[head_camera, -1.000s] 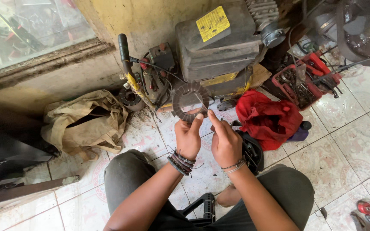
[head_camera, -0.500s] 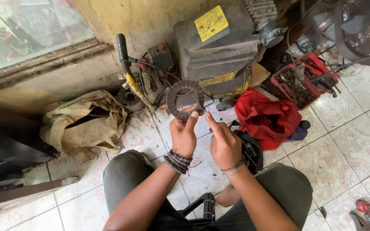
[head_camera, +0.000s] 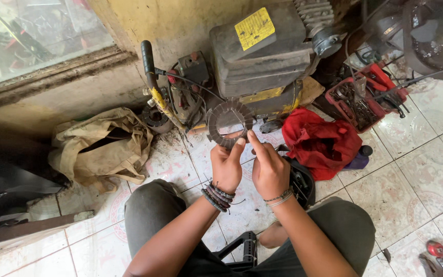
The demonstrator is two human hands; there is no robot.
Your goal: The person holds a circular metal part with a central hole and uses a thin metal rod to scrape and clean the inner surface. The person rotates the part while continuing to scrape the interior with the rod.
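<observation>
two hands up in front of the seated person, and the toothed metal ring [head_camera: 229, 123] sits right above them, held upright over the tiled floor [head_camera: 416, 169]. left hand [head_camera: 226, 165] pinches the ring's lower rim between thumb and fingers, closed on it. right hand [head_camera: 269, 169] is just beside, forefinger stretched up to the ring's bottom edge, other fingers curled; whether it truly grips the ring, cannot tell. going left to right now: crumpled tan cloth bag [head_camera: 101, 146] lies on the floor by the wall, mouth slack, contents hidden. behind the ring stands a grimy dark machine [head_camera: 262, 56] with a black-handled bar [head_camera: 148, 64] at its left, and on its top face a yellow rectangular label [head_camera: 255, 27], tilted. right of the hands, a red cloth [head_camera: 321, 143] heaped on the tiles. further right, a red plastic tray [head_camera: 367, 95] holding a jumble of metal tools and small parts, too tangled to tell apart.
</observation>
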